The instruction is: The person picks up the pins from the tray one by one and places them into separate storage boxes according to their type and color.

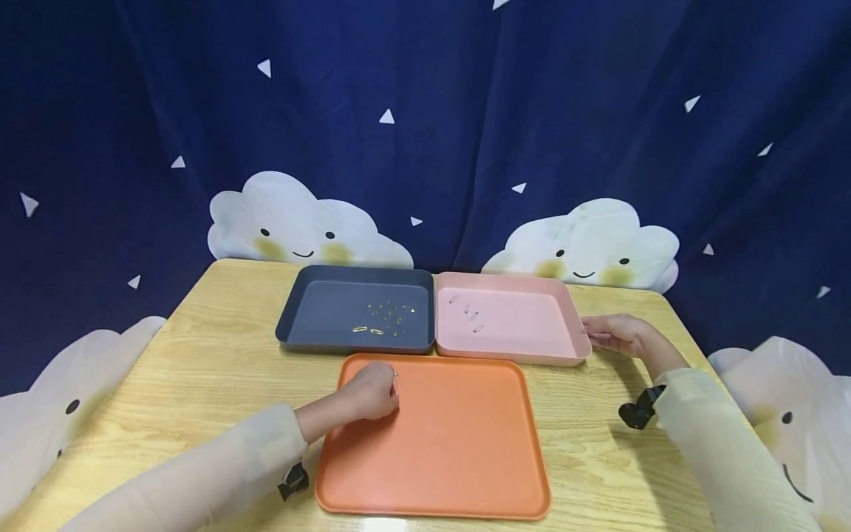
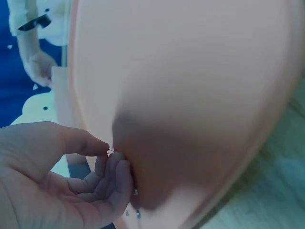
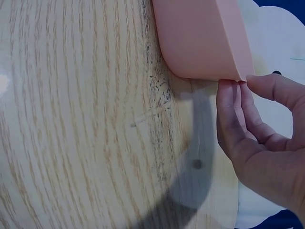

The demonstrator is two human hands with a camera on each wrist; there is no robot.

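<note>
My left hand [image 1: 372, 390] is over the upper left of the orange tray [image 1: 452, 443]. In the left wrist view its thumb and index finger pinch a small thin metal safety pin [image 2: 110, 151], mostly hidden by the fingertips. Small shiny metal pieces [image 2: 137, 213] show just beyond the curled fingers. My right hand [image 1: 618, 334] grips the right wall of the pink tray [image 1: 573, 310], thumb on one side and fingers on the other. Several silver safety pins [image 1: 474, 316] lie in that tray's left half.
Left of the pink tray, side by side with it, stands a dark grey tray [image 1: 319, 307] with gold safety pins [image 1: 377, 332] and scattered tiny gold pieces [image 1: 392, 314]. All three trays stand on a wooden table [image 1: 219, 355]. Behind hangs a blue curtain [image 1: 452, 133] with clouds.
</note>
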